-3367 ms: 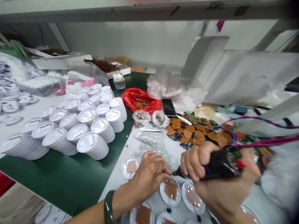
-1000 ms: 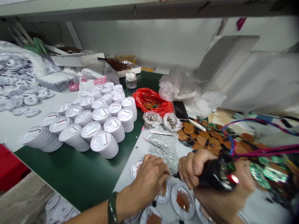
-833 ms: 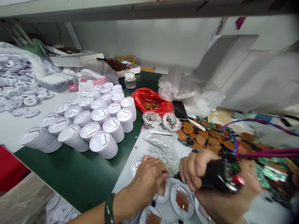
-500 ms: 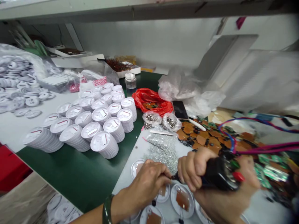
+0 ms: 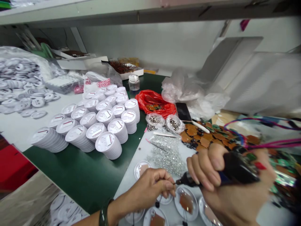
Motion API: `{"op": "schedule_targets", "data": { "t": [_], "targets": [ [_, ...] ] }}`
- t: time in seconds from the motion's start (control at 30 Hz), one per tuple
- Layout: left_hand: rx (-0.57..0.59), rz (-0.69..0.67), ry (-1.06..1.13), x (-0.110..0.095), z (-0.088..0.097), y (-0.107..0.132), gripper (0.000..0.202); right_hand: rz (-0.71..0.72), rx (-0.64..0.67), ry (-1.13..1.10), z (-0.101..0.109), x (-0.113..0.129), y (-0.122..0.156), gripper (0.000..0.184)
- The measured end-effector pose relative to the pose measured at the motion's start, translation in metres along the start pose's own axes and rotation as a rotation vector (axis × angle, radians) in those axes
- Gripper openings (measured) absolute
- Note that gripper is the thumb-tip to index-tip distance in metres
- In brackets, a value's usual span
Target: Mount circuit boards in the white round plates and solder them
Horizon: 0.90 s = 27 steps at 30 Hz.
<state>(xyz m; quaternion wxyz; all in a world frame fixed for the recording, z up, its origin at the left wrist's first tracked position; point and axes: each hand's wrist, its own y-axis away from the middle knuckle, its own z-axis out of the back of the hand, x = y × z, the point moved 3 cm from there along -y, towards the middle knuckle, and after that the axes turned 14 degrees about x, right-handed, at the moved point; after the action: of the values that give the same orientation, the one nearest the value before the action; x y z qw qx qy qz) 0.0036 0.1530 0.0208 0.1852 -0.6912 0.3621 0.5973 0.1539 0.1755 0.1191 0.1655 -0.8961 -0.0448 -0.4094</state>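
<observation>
My right hand (image 5: 209,171) grips a black handheld electric tool (image 5: 240,168), likely a soldering iron, with blue and magenta wires running off to the right. Its metal tip (image 5: 182,180) sits right by my left hand (image 5: 152,191). Finger and thumb of that hand pinch something thin, perhaps a wire, too small to make out. Below the hands lie round white discs, each with a brown pad (image 5: 186,202). A dark bangle (image 5: 103,218) circles my left wrist. A pile of silver beads (image 5: 166,155) lies just beyond.
Stacks of white discs (image 5: 108,145) stand on a green mat (image 5: 77,179). Brown pads (image 5: 204,141) and green circuit boards (image 5: 282,166) lie on the right. Farther back are a red plastic bag (image 5: 152,102), a phone (image 5: 182,111), a jar (image 5: 134,86) and clear plastic (image 5: 181,88).
The view has shifted slightly. My right hand and the tool sit a little higher and farther right, showing more of the tip. My left fingers now pinch closer to that tip.
</observation>
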Motion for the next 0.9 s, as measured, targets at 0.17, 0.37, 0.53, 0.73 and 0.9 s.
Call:
{"op": "schedule_targets", "data": {
  "t": [0.17,0.37,0.53,0.73,0.9],
  "targets": [
    [-0.019,-0.037,-0.128,0.0,0.0,0.004,0.015,-0.027,0.061,-0.012,-0.008,-0.001,0.002,0.067],
    [-0.003,-0.179,-0.998,-0.005,0.002,0.023,0.033,-0.167,0.18,-0.033,-0.004,-0.024,0.019,0.063],
    [0.068,-0.218,-1.32,0.019,0.007,0.032,0.028,-0.223,0.234,-0.003,0.003,-0.05,0.028,0.063],
    [0.047,-0.238,-1.377,0.019,0.003,0.029,0.021,-0.185,0.212,0.049,0.0,-0.058,0.027,0.063],
    [0.06,-0.259,-1.37,0.019,0.001,0.03,0.023,-0.207,0.213,0.116,0.008,-0.065,0.036,0.065]
  ]
}}
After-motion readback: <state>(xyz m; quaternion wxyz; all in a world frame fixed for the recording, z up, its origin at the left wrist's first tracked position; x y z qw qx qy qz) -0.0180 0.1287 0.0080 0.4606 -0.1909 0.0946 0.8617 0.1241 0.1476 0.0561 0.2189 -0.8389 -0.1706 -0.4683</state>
